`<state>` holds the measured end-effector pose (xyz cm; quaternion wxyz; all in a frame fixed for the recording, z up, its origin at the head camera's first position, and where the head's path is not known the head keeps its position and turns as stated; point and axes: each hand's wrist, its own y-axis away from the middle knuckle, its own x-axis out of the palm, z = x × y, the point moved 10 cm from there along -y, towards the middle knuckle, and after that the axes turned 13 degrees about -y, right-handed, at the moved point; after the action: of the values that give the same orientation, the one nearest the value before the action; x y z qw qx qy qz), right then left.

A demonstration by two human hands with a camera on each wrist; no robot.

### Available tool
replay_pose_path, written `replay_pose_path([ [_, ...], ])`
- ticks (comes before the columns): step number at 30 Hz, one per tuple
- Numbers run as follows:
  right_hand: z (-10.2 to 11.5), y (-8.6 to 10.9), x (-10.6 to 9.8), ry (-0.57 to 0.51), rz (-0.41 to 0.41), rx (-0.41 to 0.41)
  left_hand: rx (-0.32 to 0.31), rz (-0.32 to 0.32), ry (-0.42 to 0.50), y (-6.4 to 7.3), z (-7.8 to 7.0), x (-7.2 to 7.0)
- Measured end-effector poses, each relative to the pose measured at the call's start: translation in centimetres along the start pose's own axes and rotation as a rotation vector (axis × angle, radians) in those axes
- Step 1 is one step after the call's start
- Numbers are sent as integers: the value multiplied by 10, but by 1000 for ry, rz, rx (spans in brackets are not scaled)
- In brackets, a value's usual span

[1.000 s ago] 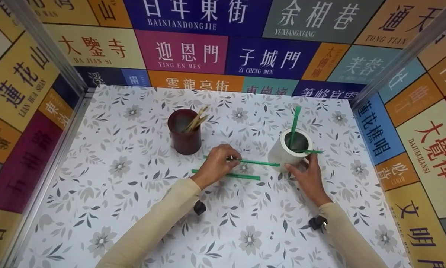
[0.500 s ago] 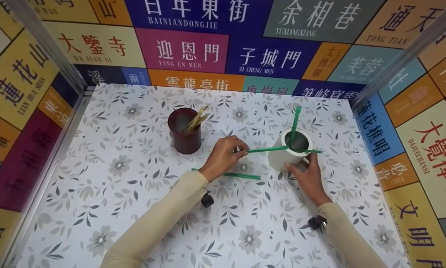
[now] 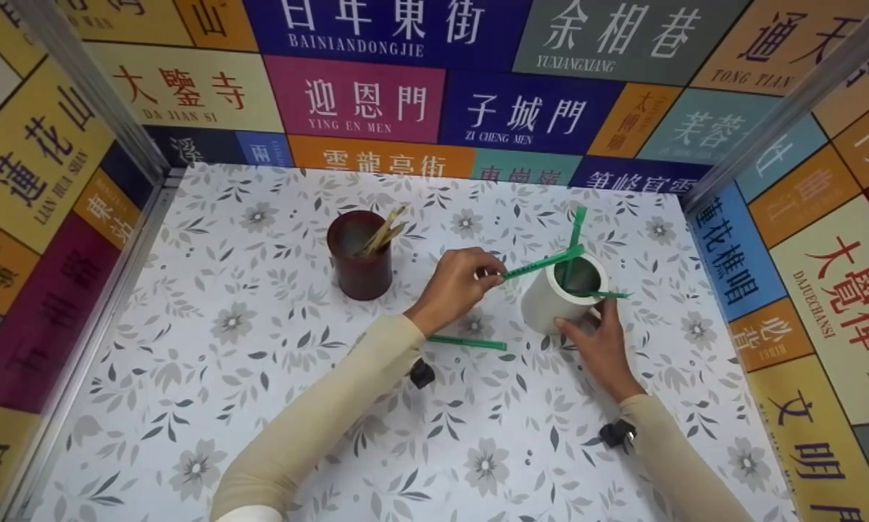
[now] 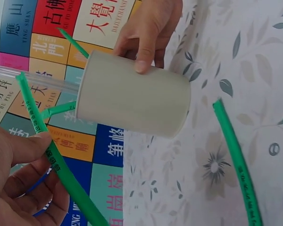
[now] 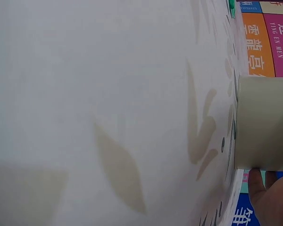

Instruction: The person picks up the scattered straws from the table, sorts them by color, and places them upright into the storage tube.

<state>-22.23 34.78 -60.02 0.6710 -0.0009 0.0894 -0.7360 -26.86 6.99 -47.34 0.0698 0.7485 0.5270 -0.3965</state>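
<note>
My left hand (image 3: 459, 285) pinches a green wrapped straw (image 4: 53, 160) between thumb and fingers. The straw slants up to the right, and its far end is over the mouth of the white cylindrical holder (image 3: 546, 303). With thumb in front and fingers at the far side, my right hand (image 3: 602, 348) grips that holder, which stands on the table. Two more green straws (image 3: 573, 235) poke out of its opening. Another green straw (image 4: 239, 172) lies on the table, partly hidden by my left wrist in the head view.
A dark red cylindrical holder (image 3: 362, 272) with several thin tan sticks (image 3: 385, 235) leaning in it stands left of my left hand. Floral cloth (image 3: 333, 449) covers the table. Panels printed with place names (image 3: 365, 101) wall the back and both sides.
My left hand has lifted one green straw off the table and carried it up and right to the white holder's mouth. The right hand has stayed on the holder.
</note>
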Motion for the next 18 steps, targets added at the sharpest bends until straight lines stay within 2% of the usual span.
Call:
replay_pose_path([
  [14, 3, 0, 0, -12, -7, -34, 16, -67, 75, -31, -37, -2],
  [18, 5, 0, 2, -1, -15, -20, 1, -89, 146, -41, -47, -1],
])
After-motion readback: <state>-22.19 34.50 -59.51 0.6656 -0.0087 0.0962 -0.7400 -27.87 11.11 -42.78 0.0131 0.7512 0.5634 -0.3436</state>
